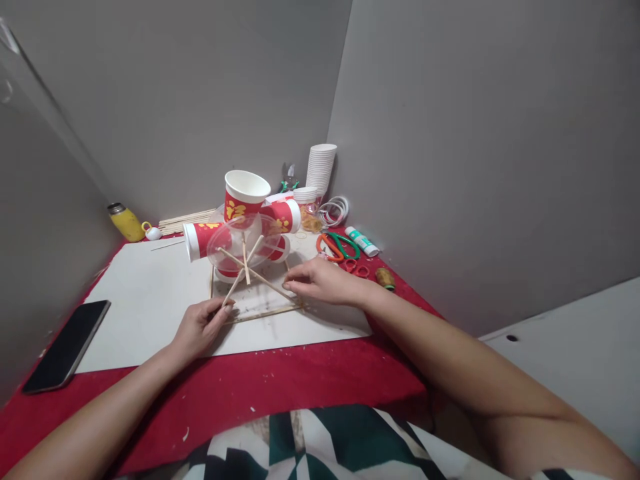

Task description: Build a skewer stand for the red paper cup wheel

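A wheel of red and white paper cups [247, 187] with clear plastic discs [260, 243] stands on a frame of thin wooden sticks [270, 285] over a white board [135, 287]. Crossed sticks meet at the front of the wheel. My left hand [203, 323] pinches the lower end of the frame's front left stick, close to the board. Beside the front right stick, my right hand [320, 280] has its fingers curled together; what lies between the fingertips is hidden.
A phone [67, 347] lies at the left on the red cloth [310, 373]. At the back are a yellow bottle [126, 222], loose sticks [185, 221] and stacked cups [321, 170]. Scissors [350, 245], a glue tube [363, 241] and a thread spool [385, 279] sit at the right.
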Demonstrator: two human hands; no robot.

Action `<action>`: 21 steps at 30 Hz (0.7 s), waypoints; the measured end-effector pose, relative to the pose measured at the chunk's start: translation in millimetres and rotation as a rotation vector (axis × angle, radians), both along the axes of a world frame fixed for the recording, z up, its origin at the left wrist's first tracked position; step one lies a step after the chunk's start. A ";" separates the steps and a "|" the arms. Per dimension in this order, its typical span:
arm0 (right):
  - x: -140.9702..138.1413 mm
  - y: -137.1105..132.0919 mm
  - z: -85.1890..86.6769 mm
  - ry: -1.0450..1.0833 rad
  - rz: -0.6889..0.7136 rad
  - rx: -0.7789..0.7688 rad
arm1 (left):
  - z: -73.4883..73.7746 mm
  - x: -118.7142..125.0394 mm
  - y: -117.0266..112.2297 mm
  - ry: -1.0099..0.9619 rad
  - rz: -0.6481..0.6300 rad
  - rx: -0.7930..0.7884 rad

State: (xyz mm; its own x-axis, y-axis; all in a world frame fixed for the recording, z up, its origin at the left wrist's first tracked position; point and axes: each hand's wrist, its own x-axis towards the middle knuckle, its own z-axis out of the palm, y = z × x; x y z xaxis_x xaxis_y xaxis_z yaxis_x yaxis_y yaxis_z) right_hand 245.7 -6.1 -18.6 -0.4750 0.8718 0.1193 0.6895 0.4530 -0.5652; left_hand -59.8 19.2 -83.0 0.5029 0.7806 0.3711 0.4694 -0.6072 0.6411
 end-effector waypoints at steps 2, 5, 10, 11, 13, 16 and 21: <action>2.0 0.3 -2.6 0.003 0.054 -0.043 | 0.3 0.2 0.3 0.007 0.004 0.008; 1.9 -0.6 -4.8 0.012 0.130 -0.094 | 2.8 1.1 0.4 0.023 0.007 0.029; -7.7 -4.1 -6.6 -0.005 0.097 -0.061 | 5.9 2.9 0.2 0.038 0.007 0.038; -9.7 -4.7 -7.3 -0.020 0.086 -0.054 | 6.0 3.1 0.1 0.039 0.006 0.043; -12.6 -5.5 -9.1 -0.048 0.067 -0.047 | 5.6 3.5 0.1 0.037 0.007 0.046; -13.7 -5.8 -11.5 -0.064 0.053 -0.049 | 4.5 3.4 0.2 0.024 0.008 0.032; -12.9 -4.9 -13.8 -0.046 0.044 -0.064 | 3.2 3.3 -0.1 0.017 0.026 0.038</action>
State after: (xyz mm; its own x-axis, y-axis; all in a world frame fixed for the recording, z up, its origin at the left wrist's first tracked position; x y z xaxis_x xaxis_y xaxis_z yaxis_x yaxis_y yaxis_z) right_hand 232.8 -11.1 -32.4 -0.5167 0.8552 0.0410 0.6954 0.4471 -0.5626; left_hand -56.6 19.1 -79.8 0.4890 0.7790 0.3924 0.4961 -0.6184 0.6094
